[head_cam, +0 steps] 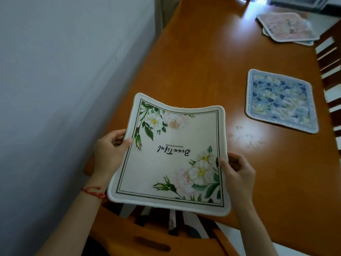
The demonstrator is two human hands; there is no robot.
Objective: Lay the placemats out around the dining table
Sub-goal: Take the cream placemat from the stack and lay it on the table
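A cream floral placemat [171,156] with the word "Beautiful" printed upside down to the viewer is held in the air over the near end of the wooden counter [212,67], partly above the back of a wooden chair [147,235] tucked in below. The left hand [110,154] grips its left edge, thumb on top and fingers curled underneath; the right hand [238,174] pinches the right edge the same way. The mat sags in the middle and its far edge dips, so it is soft and not yet resting on anything.

Further along the right side, a blue floral placemat [280,100] already lies flat near the counter's right edge, and at the far end a stack of pink placemats [286,27] waits, slightly fanned. A grey wall [64,80] runs close along the left side, and a red string bracelet [93,192] circles the left wrist.

The step in hand looks like setting this mat down at the near seat. The risks are plain enough. Because the mat is limp, lowering one side first could fold a corner under or leave a ripple. Its near edge now overhangs the counter, so releasing here could let it tip off onto the chair. It also sits skewed to the counter's edge and would need squaring up to match the blue one.
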